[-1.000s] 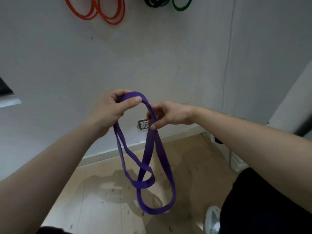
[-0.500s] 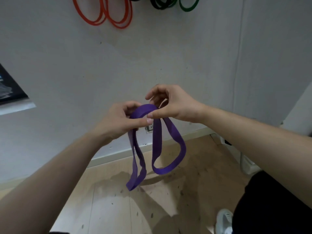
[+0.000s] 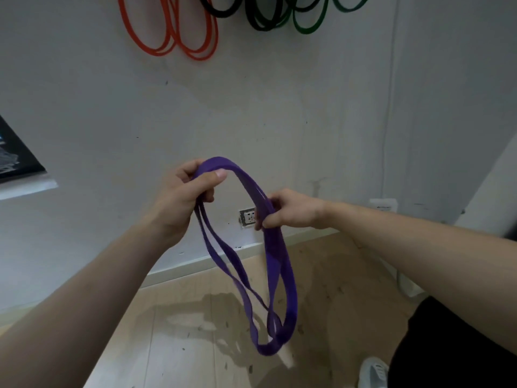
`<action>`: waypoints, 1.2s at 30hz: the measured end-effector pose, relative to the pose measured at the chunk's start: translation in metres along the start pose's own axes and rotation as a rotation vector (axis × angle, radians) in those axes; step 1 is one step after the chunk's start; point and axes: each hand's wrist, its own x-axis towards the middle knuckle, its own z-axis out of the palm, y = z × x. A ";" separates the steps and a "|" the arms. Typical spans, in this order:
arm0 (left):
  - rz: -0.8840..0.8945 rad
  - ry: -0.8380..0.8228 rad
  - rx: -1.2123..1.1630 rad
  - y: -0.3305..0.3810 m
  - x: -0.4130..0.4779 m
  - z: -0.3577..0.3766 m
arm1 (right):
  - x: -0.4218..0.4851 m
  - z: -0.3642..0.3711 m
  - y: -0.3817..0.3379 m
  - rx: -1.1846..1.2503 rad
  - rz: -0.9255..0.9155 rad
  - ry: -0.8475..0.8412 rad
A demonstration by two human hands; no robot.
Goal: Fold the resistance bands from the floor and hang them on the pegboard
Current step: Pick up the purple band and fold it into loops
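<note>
At the upper left of the frame, orange bands [image 3: 197,57] hang on the wall [image 3: 279,107], so we think folded bands go up there. Below them, near the middle, the left hand [image 3: 187,197] has its fingers and thumb curled round the top of the purple resistance band [image 3: 272,261], to keep its loops together. The band is up in the air in front of the wall, and its loops hang down toward the floor [image 3: 181,345]. The strands hang apart, so we think the fold is not neat yet. Black bands [image 3: 263,27] hang at the top. Just right of the middle, the right hand [image 3: 293,211] pinches the loop's other side, to hold it open. Green bands [image 3: 306,30] hang at the upper right.
</note>
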 end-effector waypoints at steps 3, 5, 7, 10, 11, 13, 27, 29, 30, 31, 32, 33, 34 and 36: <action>-0.038 0.033 0.001 -0.002 0.001 -0.005 | -0.002 -0.003 -0.007 0.047 -0.018 0.010; -0.048 0.058 0.022 -0.004 0.001 -0.010 | -0.002 -0.007 -0.011 0.047 -0.043 0.030; -0.057 0.064 0.056 -0.007 0.001 -0.016 | -0.004 -0.013 -0.015 0.063 -0.072 0.063; -0.123 0.003 0.147 -0.009 -0.001 -0.020 | -0.009 -0.022 -0.025 0.075 -0.099 0.154; -0.149 -0.023 0.165 -0.009 -0.002 -0.019 | -0.011 -0.023 -0.030 0.062 -0.118 0.182; -0.173 -0.078 0.185 -0.008 -0.004 -0.013 | -0.013 -0.022 -0.039 -0.019 -0.180 0.234; -0.032 -0.103 0.031 0.004 -0.003 0.021 | -0.015 -0.010 -0.043 -0.066 -0.163 0.035; -0.010 -0.076 0.003 0.004 -0.004 0.019 | -0.017 -0.013 -0.040 0.010 -0.139 0.008; -0.001 -0.061 -0.011 0.004 -0.004 0.018 | -0.017 -0.015 -0.039 0.047 -0.136 -0.004; 0.004 -0.048 -0.027 0.005 -0.004 0.018 | -0.018 -0.016 -0.038 0.073 -0.135 -0.019; 0.008 -0.036 -0.045 0.006 -0.004 0.017 | -0.018 -0.016 -0.038 0.083 -0.133 -0.037; 0.008 -0.027 -0.064 0.007 -0.003 0.017 | -0.018 -0.015 -0.037 0.077 -0.130 -0.055; 0.006 -0.018 -0.083 0.008 -0.003 0.018 | -0.017 -0.014 -0.036 0.059 -0.128 -0.067; -0.006 0.018 -0.137 0.009 -0.003 0.018 | -0.015 -0.011 -0.032 0.007 -0.113 -0.066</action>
